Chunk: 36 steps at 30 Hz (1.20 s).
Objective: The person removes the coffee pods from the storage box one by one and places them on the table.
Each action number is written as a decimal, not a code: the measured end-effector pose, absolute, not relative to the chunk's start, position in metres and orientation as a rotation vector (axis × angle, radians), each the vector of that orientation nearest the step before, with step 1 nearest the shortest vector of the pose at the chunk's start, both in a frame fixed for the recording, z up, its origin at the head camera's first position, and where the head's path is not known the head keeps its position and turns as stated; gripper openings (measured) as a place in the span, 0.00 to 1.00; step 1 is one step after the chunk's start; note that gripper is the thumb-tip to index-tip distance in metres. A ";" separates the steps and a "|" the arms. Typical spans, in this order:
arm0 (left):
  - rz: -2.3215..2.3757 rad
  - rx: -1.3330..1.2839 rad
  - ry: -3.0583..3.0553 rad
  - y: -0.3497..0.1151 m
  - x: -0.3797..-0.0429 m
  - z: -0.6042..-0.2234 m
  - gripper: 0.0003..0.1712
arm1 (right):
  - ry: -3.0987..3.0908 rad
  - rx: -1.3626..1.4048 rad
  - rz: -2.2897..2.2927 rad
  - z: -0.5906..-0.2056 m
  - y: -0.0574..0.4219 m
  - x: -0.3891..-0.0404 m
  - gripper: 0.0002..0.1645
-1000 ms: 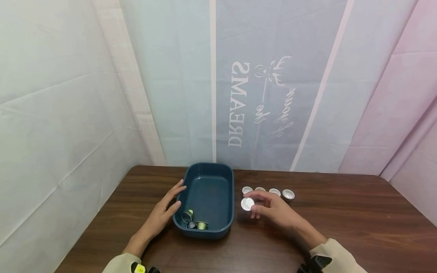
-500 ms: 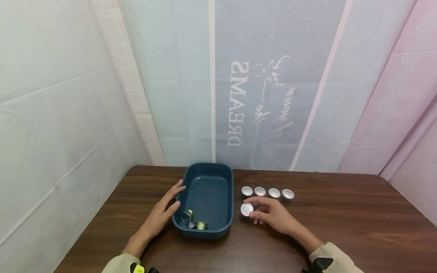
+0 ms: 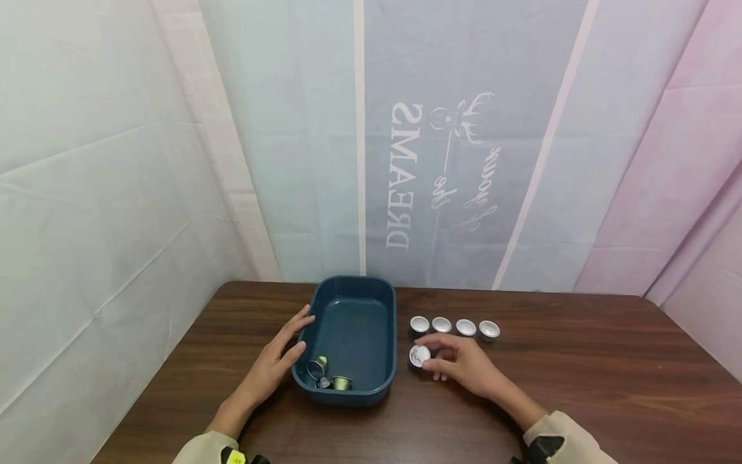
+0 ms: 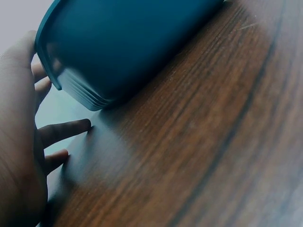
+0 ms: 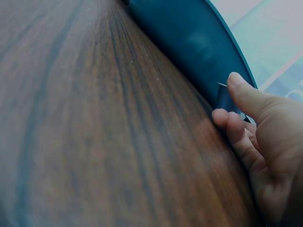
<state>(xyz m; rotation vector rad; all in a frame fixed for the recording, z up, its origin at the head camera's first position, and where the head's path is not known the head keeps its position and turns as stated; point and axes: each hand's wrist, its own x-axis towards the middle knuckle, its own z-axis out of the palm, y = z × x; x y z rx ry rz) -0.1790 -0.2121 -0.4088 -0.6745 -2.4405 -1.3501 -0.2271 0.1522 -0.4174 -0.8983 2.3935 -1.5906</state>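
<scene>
My right hand (image 3: 464,366) pinches a coffee capsule (image 3: 419,356) at its rim, silver foil lid facing up. It is low at the table, just right of the blue bin; the right wrist view shows the capsule's dark side (image 5: 224,98) between thumb and fingers. Just behind stands a row of several silver-lidded capsules (image 3: 466,328). On the bin's left rim, my left hand (image 3: 269,367) rests with fingers spread and fairly straight. The blue bin (image 3: 396,335) holds a few capsules in its near left corner, among them a green one (image 3: 342,383).
A dark wood-grain table (image 3: 580,374) carries everything. Behind it hangs a printed fabric curtain (image 3: 464,193), and a pale curtain (image 3: 116,193) closes off the left side.
Over the first half second, my right hand brought the capsule slightly down and nearer, uncovering the row behind. Since then it has barely moved. The left hand and bin stay in place.
</scene>
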 end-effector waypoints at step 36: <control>-1.357 -0.681 -2.449 -0.218 -0.189 -0.425 0.27 | 2.429 -0.838 -1.533 -0.418 0.154 -0.227 0.22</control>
